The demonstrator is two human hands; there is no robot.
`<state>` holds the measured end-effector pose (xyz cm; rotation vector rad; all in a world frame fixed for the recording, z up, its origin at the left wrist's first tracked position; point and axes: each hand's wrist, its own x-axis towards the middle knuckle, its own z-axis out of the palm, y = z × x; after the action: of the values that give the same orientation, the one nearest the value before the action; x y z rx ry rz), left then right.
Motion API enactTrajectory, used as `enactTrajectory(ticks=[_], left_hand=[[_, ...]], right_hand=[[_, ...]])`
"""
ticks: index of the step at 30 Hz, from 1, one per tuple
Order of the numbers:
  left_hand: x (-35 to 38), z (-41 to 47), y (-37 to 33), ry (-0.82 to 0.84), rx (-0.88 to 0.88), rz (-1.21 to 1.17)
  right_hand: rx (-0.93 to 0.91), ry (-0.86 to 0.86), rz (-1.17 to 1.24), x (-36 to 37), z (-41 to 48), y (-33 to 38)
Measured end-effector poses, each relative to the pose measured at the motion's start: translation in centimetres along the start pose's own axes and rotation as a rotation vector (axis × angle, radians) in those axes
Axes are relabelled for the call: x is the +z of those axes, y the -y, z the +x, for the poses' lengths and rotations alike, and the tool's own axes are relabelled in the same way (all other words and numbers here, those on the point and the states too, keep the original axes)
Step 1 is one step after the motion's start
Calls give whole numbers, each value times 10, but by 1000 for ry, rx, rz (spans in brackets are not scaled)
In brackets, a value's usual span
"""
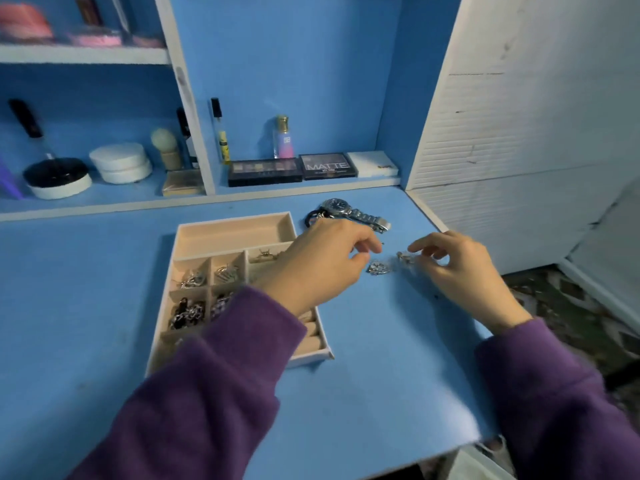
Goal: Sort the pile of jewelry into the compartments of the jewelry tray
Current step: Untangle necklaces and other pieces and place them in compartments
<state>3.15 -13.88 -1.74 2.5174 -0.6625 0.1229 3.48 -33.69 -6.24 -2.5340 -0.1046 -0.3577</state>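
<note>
The blue desk [104,289] carries all working items; behind it stands blue shelving with white edges [188,98], and a white ribbed panel [519,133] closes off the right side. The jewelry tray [232,233], beige and divided, lies left of centre on the desk. Its small compartments hold silver pieces [194,278], a lower cell holds dark-and-silver chain items [187,313], and padded ring rolls [313,329] run along its right front. Both forearms wear purple sleeves [214,393]. The left hand [322,265] reaches across the tray's right edge with thumb and forefinger drawn narrowly together; whether they hold anything cannot be told. The right hand [460,271] has its fingers curled, and its fingertips pinch a small silver piece [404,257], which is blurred. A silver cluster [379,268] lies on the desk between the two hands. A steel wristwatch [349,211] with a dark dial lies beyond the left hand, next to a black hair tie [312,216]. On the shelf ledge, one dark palette [327,166] reads "MATTE"; a second palette [265,171], a white box [372,163], a pink-to-blue bottle [284,140] and a slim yellow-labelled tube [221,133] carry no legible text.
</note>
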Motion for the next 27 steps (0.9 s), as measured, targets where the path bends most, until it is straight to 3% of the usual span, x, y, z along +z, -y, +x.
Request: enactTrajectory(ticks=[5, 12, 22, 27], left_hand=[[25, 33, 6, 125, -58, 18], [33, 44, 10, 105, -78, 35], [43, 53, 6, 182, -57, 56], [48, 58, 4, 175, -60, 77]], right_hand=[[22, 21, -32, 8, 8, -8], [-9, -1, -76, 12, 9, -6], [115, -236, 809, -2, 6, 2], [116, -251, 924, -6, 3, 5]])
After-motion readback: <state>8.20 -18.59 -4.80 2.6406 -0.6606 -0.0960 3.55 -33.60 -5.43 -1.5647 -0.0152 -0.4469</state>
